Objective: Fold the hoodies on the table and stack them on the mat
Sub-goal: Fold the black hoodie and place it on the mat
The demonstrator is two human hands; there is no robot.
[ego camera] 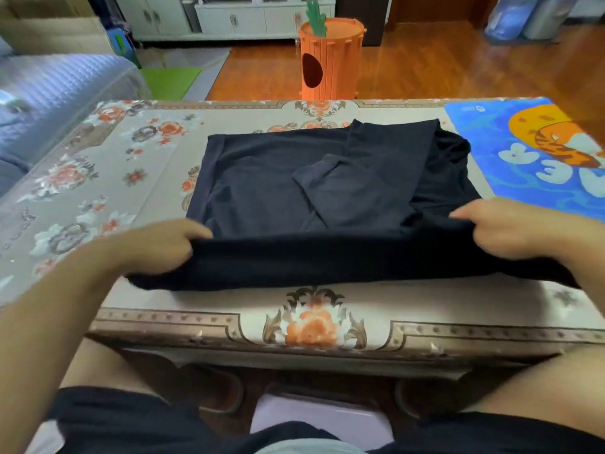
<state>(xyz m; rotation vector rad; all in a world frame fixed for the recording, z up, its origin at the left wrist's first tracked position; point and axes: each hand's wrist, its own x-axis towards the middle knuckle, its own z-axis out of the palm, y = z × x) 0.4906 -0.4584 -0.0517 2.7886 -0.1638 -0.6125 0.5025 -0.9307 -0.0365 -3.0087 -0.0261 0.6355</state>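
Hands mid-fold on a black hoodie, w/ the mat not yet used.

Near me, my left hand (163,245) & right hand (520,229) each pinch the near edge of the black hoodie (278,178), lifted off the floral table (98,178). Sleeve already folded in; body fold left to do. Farther right, the blue mat (491,152) holds no stack so far.

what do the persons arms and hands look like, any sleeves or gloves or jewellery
Both forearms are bare right up to the frame edge, so no sleeve shows. The left hand and right hand wear no gloves, and no rings, watch or bracelet can be seen. The frame is slightly blurred, so a thin ring could be missed.
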